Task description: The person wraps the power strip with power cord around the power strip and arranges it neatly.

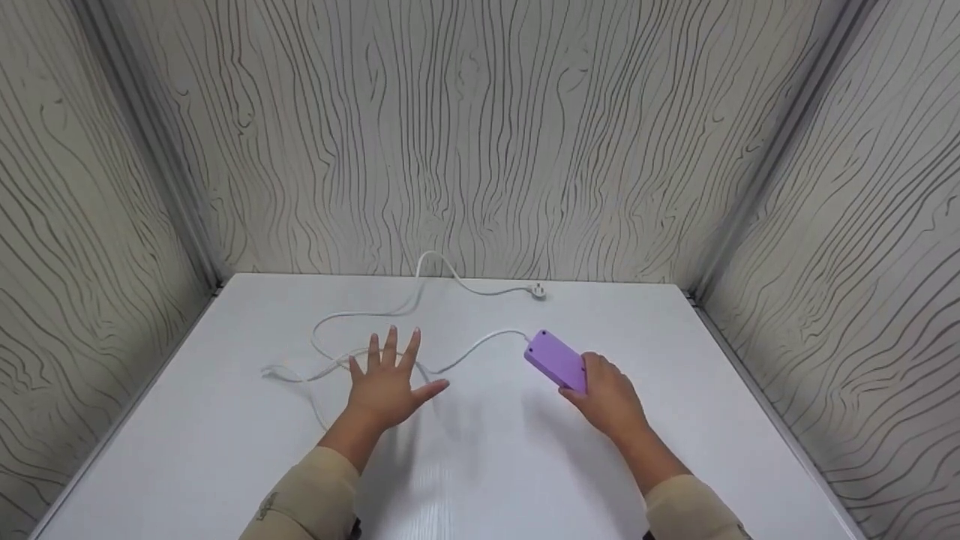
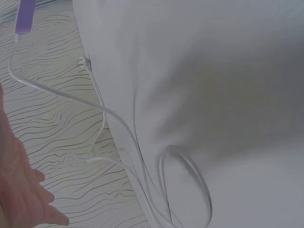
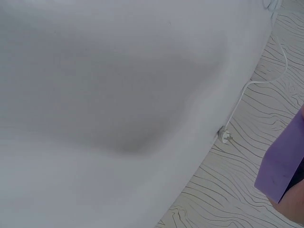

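My right hand (image 1: 611, 397) grips the near end of a purple power strip (image 1: 556, 360), raised above the white table. A white cord (image 1: 480, 342) leaves the strip's far end and loops loosely to the left. At the table's back edge lies its plug (image 1: 538, 291), prongs showing. My left hand (image 1: 382, 390) holds nothing; its fingers are spread above the looped cord. The left wrist view catches the hand's edge (image 2: 21, 185) and the cord loops (image 2: 190, 166). Only part of the strip (image 3: 282, 159) and holding hand (image 3: 292, 202) appears in the right wrist view.
A white table (image 1: 510, 480) carries the cord. Behind it rises a wood-grain patterned back wall (image 1: 465, 150), with similar panels on the left (image 1: 67, 262) and right (image 1: 885, 262). Grey metal posts (image 1: 150, 135) stand in the corners.
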A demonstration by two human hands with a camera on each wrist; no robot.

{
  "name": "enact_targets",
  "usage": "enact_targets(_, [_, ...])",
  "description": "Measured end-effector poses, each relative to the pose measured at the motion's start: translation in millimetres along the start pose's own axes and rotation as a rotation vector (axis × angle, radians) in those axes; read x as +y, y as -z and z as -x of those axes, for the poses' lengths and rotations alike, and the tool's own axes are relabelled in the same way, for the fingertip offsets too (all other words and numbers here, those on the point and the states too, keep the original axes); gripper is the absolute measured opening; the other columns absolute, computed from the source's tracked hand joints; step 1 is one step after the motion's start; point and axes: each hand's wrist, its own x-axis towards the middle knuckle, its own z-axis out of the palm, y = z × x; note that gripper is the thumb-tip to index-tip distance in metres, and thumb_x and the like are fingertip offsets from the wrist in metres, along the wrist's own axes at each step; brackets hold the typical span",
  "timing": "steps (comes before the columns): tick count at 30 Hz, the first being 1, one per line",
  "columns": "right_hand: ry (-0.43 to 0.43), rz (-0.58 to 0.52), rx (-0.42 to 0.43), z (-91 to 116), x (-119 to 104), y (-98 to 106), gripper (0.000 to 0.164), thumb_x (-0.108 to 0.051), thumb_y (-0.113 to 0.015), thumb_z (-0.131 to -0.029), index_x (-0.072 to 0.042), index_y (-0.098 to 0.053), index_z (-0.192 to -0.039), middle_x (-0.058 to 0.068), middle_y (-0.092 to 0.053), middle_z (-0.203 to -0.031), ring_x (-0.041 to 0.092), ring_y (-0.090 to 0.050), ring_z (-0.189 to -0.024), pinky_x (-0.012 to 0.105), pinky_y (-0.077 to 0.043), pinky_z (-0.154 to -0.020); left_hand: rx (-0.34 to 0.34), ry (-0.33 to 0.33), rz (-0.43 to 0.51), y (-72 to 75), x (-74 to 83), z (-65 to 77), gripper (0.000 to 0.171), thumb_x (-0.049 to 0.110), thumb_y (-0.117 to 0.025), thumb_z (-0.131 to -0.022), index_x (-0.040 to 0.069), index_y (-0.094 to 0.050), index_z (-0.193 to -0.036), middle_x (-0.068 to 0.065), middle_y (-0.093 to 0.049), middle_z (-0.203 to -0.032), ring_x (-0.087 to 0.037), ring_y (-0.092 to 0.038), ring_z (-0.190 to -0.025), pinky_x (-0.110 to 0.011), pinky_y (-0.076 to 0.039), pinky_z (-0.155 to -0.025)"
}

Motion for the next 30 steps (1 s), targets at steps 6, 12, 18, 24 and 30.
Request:
enact_targets(6, [0.045, 0.023, 0.035, -1, -9, -1, 0.062, -0.033, -0.072, -0.078, 0.001, -0.044, -0.122, 0.015, -0.056, -0.112, 0.030, -0.055, -0.103, 0.049, -0.042, -0.089, -0.006, -0.024, 0.108, -4.7, 16.8, -1.5, 0.094, 0.081, -0.033, -0.073, 0.028, -0.009, -0.147, -0.012, -0.008, -0.152, -0.037, -0.002, -0.138, -0.065, -0.009, -0.101])
enact_targets(12, [0.036, 0.022, 0.019, -1, -21, 1, 0.064, -0.035, -0.071, -0.078, -0.002, -0.041, -0.125, 0.014, -0.055, -0.115, 0.029, -0.053, -0.104, 0.049, -0.041, -0.090, 0.038, -0.059, 0.188, -10.6, 30.0, -4.3, 0.088, 0.074, -0.036, -0.079, 0.023, -0.013, -0.147, -0.013, -0.019, -0.150, -0.036, -0.011, -0.137, -0.062, -0.013, -0.103])
enact_targets(18, [0.021, 0.023, 0.040, -3, -27, 2, 0.065, -0.035, -0.071, -0.078, -0.002, -0.042, -0.125, 0.014, -0.055, -0.115, 0.029, -0.054, -0.103, 0.048, -0.042, -0.090, 0.053, -0.084, 0.251, -15.6, 44.0, -1.7, 0.084, 0.069, -0.038, -0.083, 0.018, -0.019, -0.146, -0.012, -0.037, -0.142, -0.032, -0.029, -0.133, -0.059, -0.016, -0.104])
enact_targets(24, [0.011, 0.004, 0.059, -4, -33, 2, 0.065, -0.036, -0.071, -0.078, -0.001, -0.042, -0.125, 0.015, -0.055, -0.116, 0.030, -0.054, -0.104, 0.048, -0.042, -0.090, 0.045, -0.075, 0.287, -22.7, 53.5, -0.2, 0.074, 0.056, -0.047, -0.087, 0.016, -0.024, -0.145, -0.007, -0.052, -0.130, -0.025, -0.043, -0.125, -0.055, -0.018, -0.105])
enact_targets(30, [0.005, -0.031, 0.067, -3, -43, 1, 0.065, -0.037, -0.071, -0.077, -0.001, -0.042, -0.124, 0.015, -0.055, -0.115, 0.030, -0.056, -0.102, 0.048, -0.044, -0.088, 0.059, -0.082, 0.274, -32.2, 59.7, 1.1, 0.065, 0.043, -0.050, -0.091, 0.013, -0.025, -0.143, -0.005, -0.059, -0.120, -0.023, -0.052, -0.116, -0.054, -0.025, -0.103])
